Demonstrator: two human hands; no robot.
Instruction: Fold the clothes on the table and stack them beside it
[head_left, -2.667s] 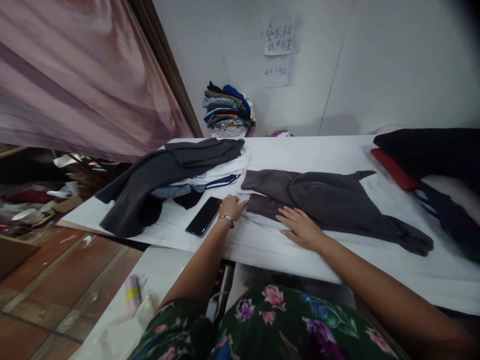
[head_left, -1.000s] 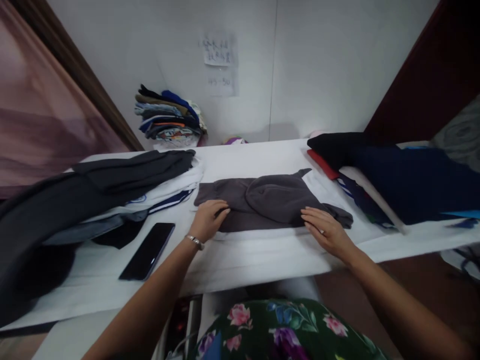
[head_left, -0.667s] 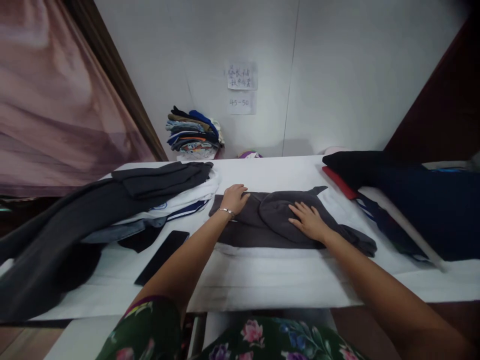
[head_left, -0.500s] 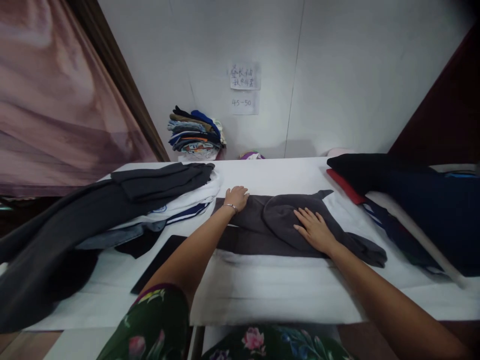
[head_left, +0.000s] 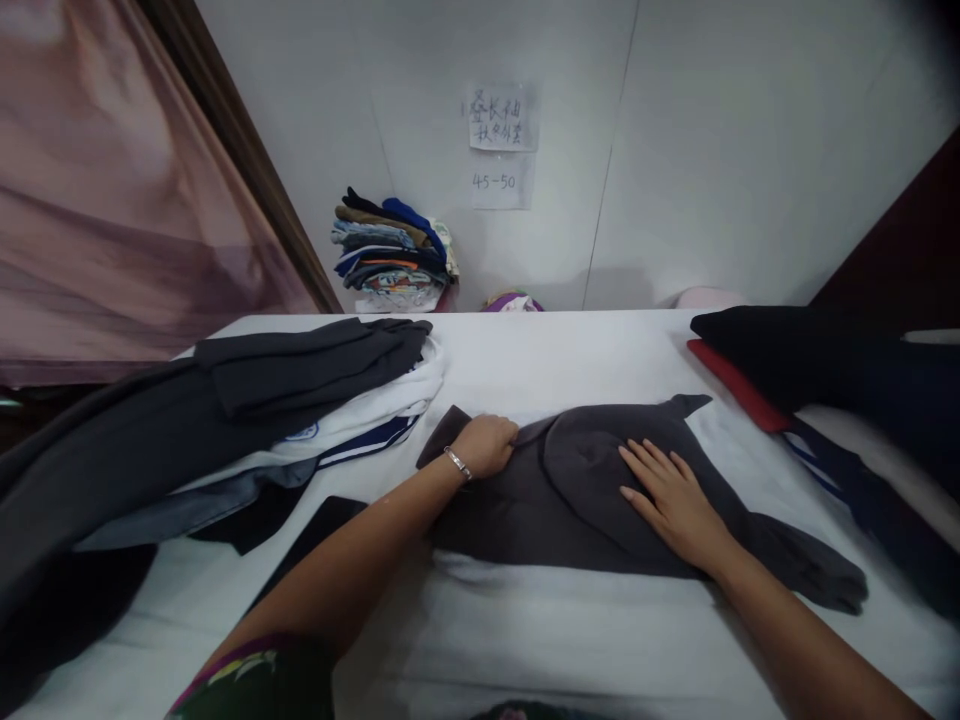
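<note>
A dark grey hooded garment [head_left: 577, 480] lies partly folded on the white table [head_left: 570, 360] in front of me. My left hand [head_left: 487, 445], with a bracelet at the wrist, is curled on the garment's upper left edge and pinches the cloth there. My right hand [head_left: 671, 495] lies flat with fingers apart on the rounded hood part, pressing it down. A sleeve end trails off to the right near the table's front.
A heap of dark grey, white and blue clothes [head_left: 247, 410] lies at the left, and a black phone [head_left: 315, 530] is half hidden by my left arm. Black, red and navy clothes [head_left: 810, 370] are piled at the right. A stack of folded clothes [head_left: 390, 250] stands by the wall under paper notes [head_left: 502, 140].
The garment has been folded shorter since the oldest frame. My left hand has closed on its left edge. My right hand slid a little right on the hood, and my head has come closer.
</note>
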